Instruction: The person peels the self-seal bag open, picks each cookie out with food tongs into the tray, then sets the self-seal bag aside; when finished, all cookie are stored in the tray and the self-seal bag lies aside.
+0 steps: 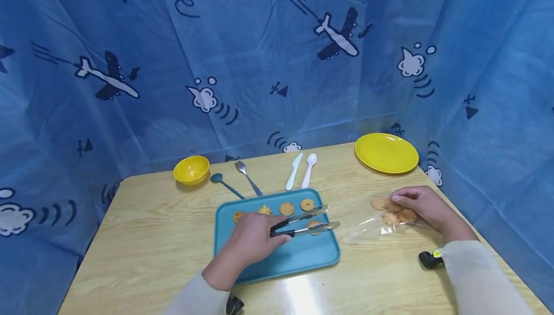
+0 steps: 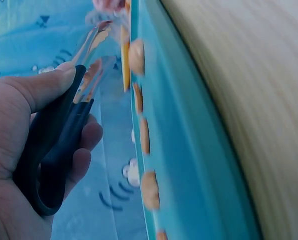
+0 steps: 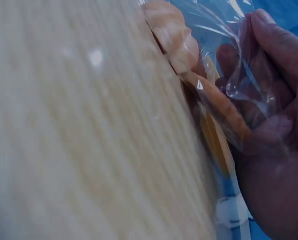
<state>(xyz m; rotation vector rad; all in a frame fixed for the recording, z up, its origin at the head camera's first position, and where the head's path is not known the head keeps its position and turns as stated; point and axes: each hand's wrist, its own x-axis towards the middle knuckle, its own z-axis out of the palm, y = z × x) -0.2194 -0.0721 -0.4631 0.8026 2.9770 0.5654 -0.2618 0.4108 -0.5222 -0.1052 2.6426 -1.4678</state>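
Observation:
My left hand (image 1: 256,238) grips black-handled tongs (image 1: 303,230) above a teal tray (image 1: 281,269). The metal tips of the tongs reach toward the tray's right edge, spread apart, with nothing seen between them. Several cookies lie in the tray, among them a round one (image 1: 286,209) and a ring-shaped one (image 1: 307,204); another cookie (image 1: 314,227) is partly behind the tongs. To the right, my right hand (image 1: 421,205) pinches a clear plastic bag (image 3: 248,95) that lies on the table with several cookies (image 1: 391,218) inside.
At the back left are a yellow bowl (image 1: 192,170), a dark teal spoon (image 1: 227,186) and a fork (image 1: 248,178). A pale green knife (image 1: 294,171) and a pink spoon (image 1: 309,170) lie behind the tray. The yellow plate (image 1: 386,153) stands at the back right, near the blue curtain (image 1: 259,65).

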